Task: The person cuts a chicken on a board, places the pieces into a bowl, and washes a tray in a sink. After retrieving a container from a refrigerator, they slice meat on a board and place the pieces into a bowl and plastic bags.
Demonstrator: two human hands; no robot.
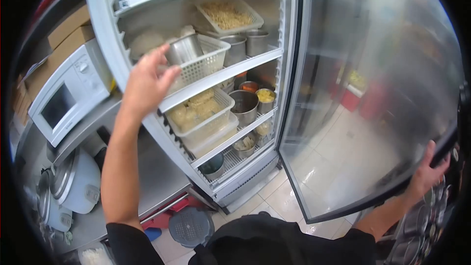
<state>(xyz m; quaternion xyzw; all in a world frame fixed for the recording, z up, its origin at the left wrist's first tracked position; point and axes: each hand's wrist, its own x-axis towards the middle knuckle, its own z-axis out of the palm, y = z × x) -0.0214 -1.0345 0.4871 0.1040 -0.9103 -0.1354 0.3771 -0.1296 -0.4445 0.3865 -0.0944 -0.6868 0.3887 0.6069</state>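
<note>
An upright fridge stands open, its glass door [363,118] swung out to the right. My left hand [151,81] is raised in front of the upper shelf, fingers apart, with nothing in it. Just behind it a steel container [185,49] lies tilted in a white perforated basket [211,61]. My right hand [429,174] is at the outer edge of the door, its fingers around the frame. Further back on that shelf are a basket of sprout-like food [225,15] and two steel pots [235,49].
Lower shelves hold white baskets [198,113] and steel pots [244,105]. To the left are a microwave [71,91], cardboard boxes [73,34], a steel counter [167,167] and rice cookers [76,181]. A grey perforated lid [191,225] is low, near the tiled floor [279,198].
</note>
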